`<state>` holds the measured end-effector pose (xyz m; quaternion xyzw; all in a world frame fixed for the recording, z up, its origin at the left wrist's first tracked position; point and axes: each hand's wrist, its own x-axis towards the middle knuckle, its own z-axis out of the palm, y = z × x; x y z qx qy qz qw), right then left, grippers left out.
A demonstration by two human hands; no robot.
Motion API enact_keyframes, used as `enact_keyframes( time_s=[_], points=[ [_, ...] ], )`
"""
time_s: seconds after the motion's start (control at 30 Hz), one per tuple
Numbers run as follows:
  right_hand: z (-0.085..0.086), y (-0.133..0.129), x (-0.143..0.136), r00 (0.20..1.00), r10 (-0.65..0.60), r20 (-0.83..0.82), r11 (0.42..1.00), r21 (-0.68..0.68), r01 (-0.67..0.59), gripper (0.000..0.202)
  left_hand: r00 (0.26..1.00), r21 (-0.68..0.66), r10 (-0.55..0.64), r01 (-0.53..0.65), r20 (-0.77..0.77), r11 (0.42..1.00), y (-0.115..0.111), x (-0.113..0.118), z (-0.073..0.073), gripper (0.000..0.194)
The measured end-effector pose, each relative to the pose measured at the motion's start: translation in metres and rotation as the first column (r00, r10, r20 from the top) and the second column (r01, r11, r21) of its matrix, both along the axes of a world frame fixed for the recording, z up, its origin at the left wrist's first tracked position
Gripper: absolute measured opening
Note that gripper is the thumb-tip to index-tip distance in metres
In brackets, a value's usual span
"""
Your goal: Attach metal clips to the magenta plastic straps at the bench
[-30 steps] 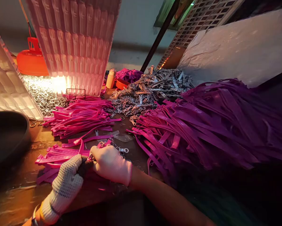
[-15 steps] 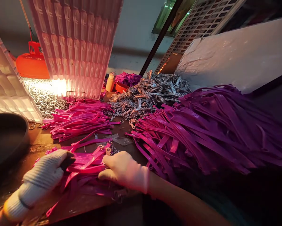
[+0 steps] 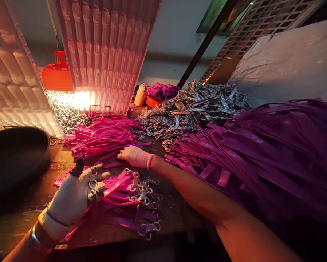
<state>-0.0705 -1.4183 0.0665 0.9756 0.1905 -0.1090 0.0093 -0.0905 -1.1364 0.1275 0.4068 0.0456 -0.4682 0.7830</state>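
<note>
My left hand (image 3: 70, 198), in a knitted glove with a dark thumb tip, is turned palm up. A metal ring (image 3: 93, 184) sits against its curled lower fingers, while the thumb and upper fingers are apart. Under and beside it lies a bunch of pink straps (image 3: 117, 203) with metal rings and links (image 3: 145, 196) at their right ends. My gloved right hand (image 3: 136, 156) reaches to the front of another pink strap pile (image 3: 103, 136). Its fingertips are pressed together on a pink strap (image 3: 109, 157) there.
Purple straps (image 3: 234, 153) are heaped at right, with a pile of metal links (image 3: 188, 109) behind. Metal rings (image 3: 67, 116) lie under a red lamp (image 3: 56, 76) between ribbed panels (image 3: 103, 54). A dark round pan (image 3: 18, 156) stands at left; a bottle (image 3: 140, 94) is behind.
My right hand has left the near bunch and moved forward to the strap pile behind. My left hand has turned palm up and its thumb has spread, showing a ring. The view has shifted left.
</note>
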Motion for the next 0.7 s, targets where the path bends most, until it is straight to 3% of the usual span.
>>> enact_keyframes(
  time_s=[0.1,0.2,0.3,0.37,0.4,0.47,0.53,0.57,0.63,0.7],
  points=[
    [-0.003,-0.007,-0.002,0.998,-0.065,0.004,0.997,0.031,0.064,0.028,0.999,0.019,-0.009,0.010,-0.045,1.000,0.002,0.000,-0.001,0.062],
    [0.002,-0.006,-0.007,0.981,-0.188,0.056,0.979,0.087,0.183,0.018,0.999,0.001,0.021,-0.021,0.040,1.000,0.002,-0.001,-0.009,0.062],
    [0.014,0.009,-0.020,0.942,-0.304,0.142,0.943,0.183,0.276,0.018,0.987,-0.002,0.063,-0.064,0.146,0.998,0.001,-0.002,-0.019,0.065],
    [0.023,0.027,-0.034,0.934,-0.318,0.165,0.915,0.312,0.256,0.022,0.975,0.023,0.087,-0.094,0.202,0.995,0.000,-0.004,-0.024,0.065],
    [0.026,0.038,-0.041,0.937,-0.307,0.168,0.882,0.419,0.214,0.025,0.967,0.029,0.104,-0.114,0.234,0.993,-0.001,-0.005,-0.025,0.066],
    [0.029,0.062,-0.056,0.941,-0.287,0.179,0.754,0.648,0.106,0.027,0.944,0.016,0.148,-0.160,0.294,0.987,-0.002,-0.007,-0.024,0.072],
    [0.028,0.084,-0.068,0.921,-0.313,0.231,0.641,0.767,0.025,0.031,0.927,-0.020,0.177,-0.180,0.330,0.983,-0.003,-0.009,-0.021,0.079],
    [0.027,0.092,-0.072,0.902,-0.330,0.277,0.645,0.764,0.001,0.035,0.925,-0.033,0.174,-0.173,0.336,0.984,-0.003,-0.010,-0.019,0.081],
    [0.025,0.104,-0.076,0.865,-0.320,0.386,0.722,0.691,-0.041,0.043,0.928,-0.031,0.146,-0.144,0.342,0.989,-0.003,-0.010,-0.015,0.077],
    [0.026,0.110,-0.078,0.852,-0.224,0.473,0.792,0.598,-0.124,0.049,0.933,0.005,0.114,-0.123,0.341,0.992,-0.003,-0.009,-0.012,0.061]
  ],
)
